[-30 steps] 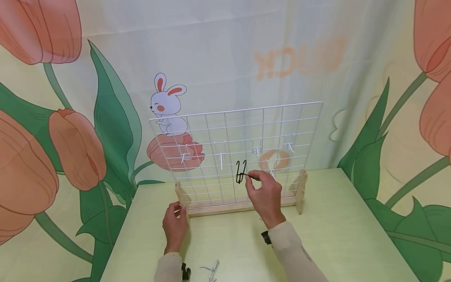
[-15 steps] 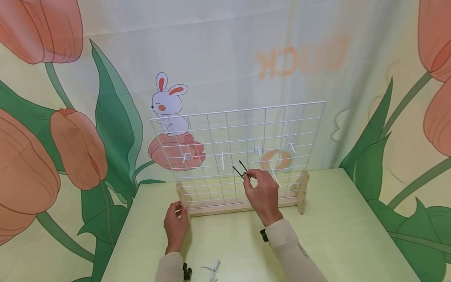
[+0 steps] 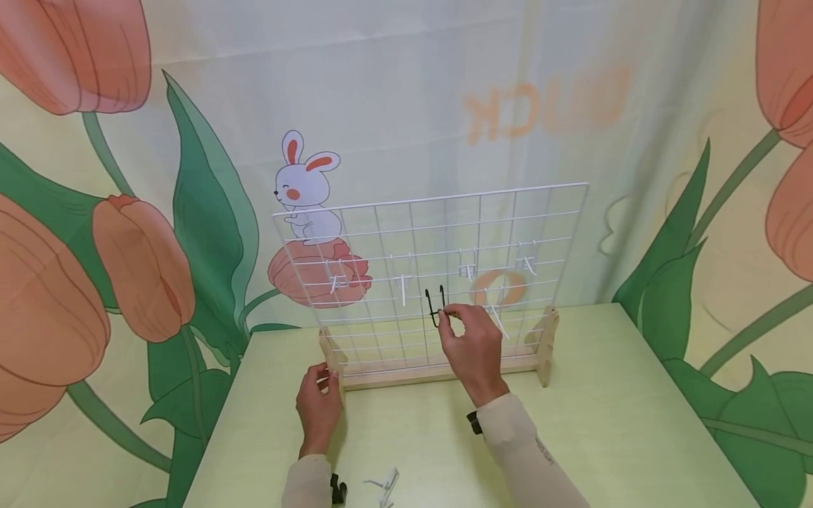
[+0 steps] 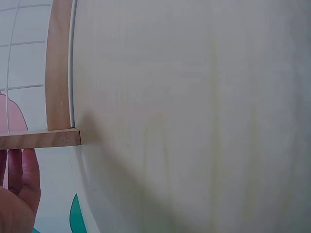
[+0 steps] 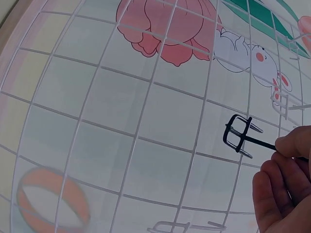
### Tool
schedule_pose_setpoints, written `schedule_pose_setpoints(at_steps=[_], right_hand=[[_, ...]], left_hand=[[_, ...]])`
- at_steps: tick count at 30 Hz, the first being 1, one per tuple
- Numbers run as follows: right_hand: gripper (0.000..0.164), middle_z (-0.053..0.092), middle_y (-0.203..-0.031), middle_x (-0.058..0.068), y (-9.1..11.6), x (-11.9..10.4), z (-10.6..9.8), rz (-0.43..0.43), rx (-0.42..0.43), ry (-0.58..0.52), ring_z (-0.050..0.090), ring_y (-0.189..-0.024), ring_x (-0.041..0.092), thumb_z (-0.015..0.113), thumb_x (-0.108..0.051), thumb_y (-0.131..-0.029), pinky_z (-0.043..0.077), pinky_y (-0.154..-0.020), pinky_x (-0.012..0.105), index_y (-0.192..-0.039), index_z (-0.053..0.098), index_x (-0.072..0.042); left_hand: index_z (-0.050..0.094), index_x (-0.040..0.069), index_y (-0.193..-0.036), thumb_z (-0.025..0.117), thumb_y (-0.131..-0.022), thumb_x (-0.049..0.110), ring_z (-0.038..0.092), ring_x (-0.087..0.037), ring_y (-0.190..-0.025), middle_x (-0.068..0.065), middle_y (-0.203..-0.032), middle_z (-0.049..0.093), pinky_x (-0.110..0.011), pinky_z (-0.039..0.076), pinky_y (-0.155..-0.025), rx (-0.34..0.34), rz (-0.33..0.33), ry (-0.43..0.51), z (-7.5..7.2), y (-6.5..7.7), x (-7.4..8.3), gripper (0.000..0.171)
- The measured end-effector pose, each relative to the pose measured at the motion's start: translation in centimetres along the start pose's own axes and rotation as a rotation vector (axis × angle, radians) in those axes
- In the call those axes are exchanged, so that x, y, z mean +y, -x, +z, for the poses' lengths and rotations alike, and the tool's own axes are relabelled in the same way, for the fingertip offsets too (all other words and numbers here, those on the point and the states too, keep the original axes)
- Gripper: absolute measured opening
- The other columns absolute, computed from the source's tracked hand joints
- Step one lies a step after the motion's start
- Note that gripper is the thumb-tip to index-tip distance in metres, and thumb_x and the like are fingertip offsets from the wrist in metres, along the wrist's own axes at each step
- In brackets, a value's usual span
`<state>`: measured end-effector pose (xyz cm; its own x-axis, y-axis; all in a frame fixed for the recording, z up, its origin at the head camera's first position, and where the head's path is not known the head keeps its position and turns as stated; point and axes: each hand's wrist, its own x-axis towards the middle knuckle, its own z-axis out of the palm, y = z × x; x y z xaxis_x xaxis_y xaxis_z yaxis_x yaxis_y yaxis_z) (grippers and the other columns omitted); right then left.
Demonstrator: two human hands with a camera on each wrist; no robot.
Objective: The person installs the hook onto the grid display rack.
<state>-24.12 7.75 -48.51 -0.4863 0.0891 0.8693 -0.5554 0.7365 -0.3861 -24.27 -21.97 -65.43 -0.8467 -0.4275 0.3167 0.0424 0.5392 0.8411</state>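
My right hand [image 3: 473,349] pinches the rod of a black wire hook [image 3: 435,310] between thumb and fingertips. Two prongs of the hook point up just in front of the white wire grid [image 3: 429,200], right of a white hook [image 3: 403,289] hung there. The right wrist view shows the black hook [image 5: 235,132] with its rectangular back frame turned to the mesh and its rod running into the fingers. Low at the left, my left hand [image 3: 319,406] touches the wooden foot [image 4: 39,140] of the grid's stand, fingertips against its outer side.
More white hooks hang on the grid, among them one at upper right [image 3: 528,264] and one lower down [image 3: 498,321] behind the right hand. Loose white hooks [image 3: 386,485] lie on the table near its front. A printed curtain [image 3: 406,106] stands behind.
The black hook tipped over to the left, then came back to near upright while staying in the right hand. My left hand has stayed at the wooden foot.
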Motion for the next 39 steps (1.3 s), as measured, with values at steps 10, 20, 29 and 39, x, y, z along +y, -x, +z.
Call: schedule_pose_setpoints(at_steps=[10,20,29,39], right_hand=[[0.010,0.077,-0.086,0.009,0.2,0.1,0.3,-0.031,-0.017,0.032,0.074,-0.082,0.027,0.084,-0.005,-0.086,0.065,-0.074,0.042,-0.093,0.077,-0.004],[0.010,0.078,-0.086,0.008,1.1,0.4,0.4,-0.053,-0.038,0.027,0.075,-0.082,0.026,0.084,-0.006,-0.087,0.065,-0.076,0.041,-0.094,0.078,-0.004],[0.014,0.078,-0.087,0.007,2.1,0.7,0.3,-0.029,-0.056,0.040,0.074,-0.083,0.025,0.087,-0.008,-0.084,0.064,-0.073,0.040,-0.095,0.079,-0.006],[0.016,0.078,-0.088,0.007,3.3,0.6,-0.2,0.045,-0.070,0.006,0.074,-0.081,0.024,0.089,-0.012,-0.083,0.064,-0.069,0.040,-0.095,0.080,-0.005]], left_hand=[[0.067,0.010,-0.126,0.071,-0.103,0.018,0.077,-0.033,-0.104,-0.012,-0.115,0.073,-0.053,0.064,-0.087,-0.004,-0.003,-0.009,0.2,0.0,-0.2,0.025],[0.067,0.009,-0.126,0.071,-0.103,0.019,0.077,-0.033,-0.105,-0.013,-0.116,0.072,-0.053,0.064,-0.088,-0.011,-0.001,-0.003,0.1,0.0,-0.1,0.025],[0.066,0.010,-0.126,0.070,-0.103,0.019,0.076,-0.033,-0.106,-0.012,-0.117,0.072,-0.053,0.063,-0.088,-0.008,0.002,-0.012,0.1,0.0,-0.1,0.025],[0.066,0.011,-0.126,0.069,-0.104,0.020,0.075,-0.033,-0.108,-0.012,-0.117,0.071,-0.053,0.063,-0.089,-0.024,-0.016,-0.013,-0.1,0.0,0.0,0.024]])
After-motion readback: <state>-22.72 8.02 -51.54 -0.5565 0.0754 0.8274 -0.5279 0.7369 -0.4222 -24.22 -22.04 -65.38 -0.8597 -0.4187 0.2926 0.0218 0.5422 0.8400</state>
